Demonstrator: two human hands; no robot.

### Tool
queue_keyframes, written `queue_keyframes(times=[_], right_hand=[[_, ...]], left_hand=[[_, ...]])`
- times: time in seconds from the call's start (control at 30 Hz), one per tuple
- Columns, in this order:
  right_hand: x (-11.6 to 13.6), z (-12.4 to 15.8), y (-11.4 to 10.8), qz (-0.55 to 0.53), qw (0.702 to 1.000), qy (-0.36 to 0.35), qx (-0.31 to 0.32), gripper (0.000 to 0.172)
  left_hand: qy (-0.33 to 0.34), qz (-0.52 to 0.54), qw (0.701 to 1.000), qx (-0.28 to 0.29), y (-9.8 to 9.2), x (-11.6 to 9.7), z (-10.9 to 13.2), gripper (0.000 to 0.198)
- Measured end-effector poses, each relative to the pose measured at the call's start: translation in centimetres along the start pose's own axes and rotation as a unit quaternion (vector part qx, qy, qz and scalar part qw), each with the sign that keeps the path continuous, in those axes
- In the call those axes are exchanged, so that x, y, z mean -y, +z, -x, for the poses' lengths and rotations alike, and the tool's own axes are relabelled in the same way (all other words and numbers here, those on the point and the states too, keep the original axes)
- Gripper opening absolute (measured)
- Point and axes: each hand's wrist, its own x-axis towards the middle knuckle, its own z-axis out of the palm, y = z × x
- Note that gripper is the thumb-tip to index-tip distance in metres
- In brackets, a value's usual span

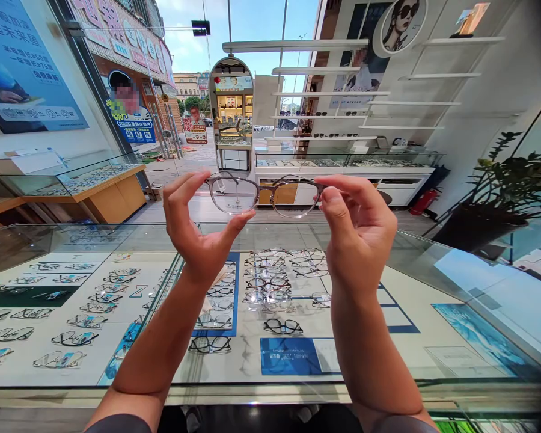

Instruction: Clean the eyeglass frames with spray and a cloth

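A pair of eyeglasses (265,187) with round clear lenses and a thin dark upper rim is held up level in front of me, above the glass counter. My left hand (202,231) grips its left end, fingers at the top outer corner and thumb at the lower rim of the left lens. At the other end, my right hand (356,231) pinches the right corner between thumb and forefinger. Small print shows on the left lens. The temples are mostly hidden behind the frame and my fingers.
Below my arms, a glass display counter (415,276) holds rows of glasses (265,282) and a blue card (291,356). Beyond stand an arched mirror (233,120), a wooden display case (103,198) and white wall shelves (329,94). To the right is a potted plant (514,186).
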Motion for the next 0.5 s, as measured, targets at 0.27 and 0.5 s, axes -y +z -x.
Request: queue_keyframes(times=[0.27, 0.5], right_hand=[[-1.7, -0.4, -0.3, -0.053, 0.997, 0.057, 0.011, 0.013], [-1.4, -0.3, -0.3, -0.085, 0.992, 0.09, 0.01, 0.012]], left_hand=[[-0.027, 0.026, 0.999, 0.021, 0.5, -0.9, 0.2, 0.068], [-0.021, 0.029, 0.999, 0.016, 0.9, -0.1, 0.3, 0.074]])
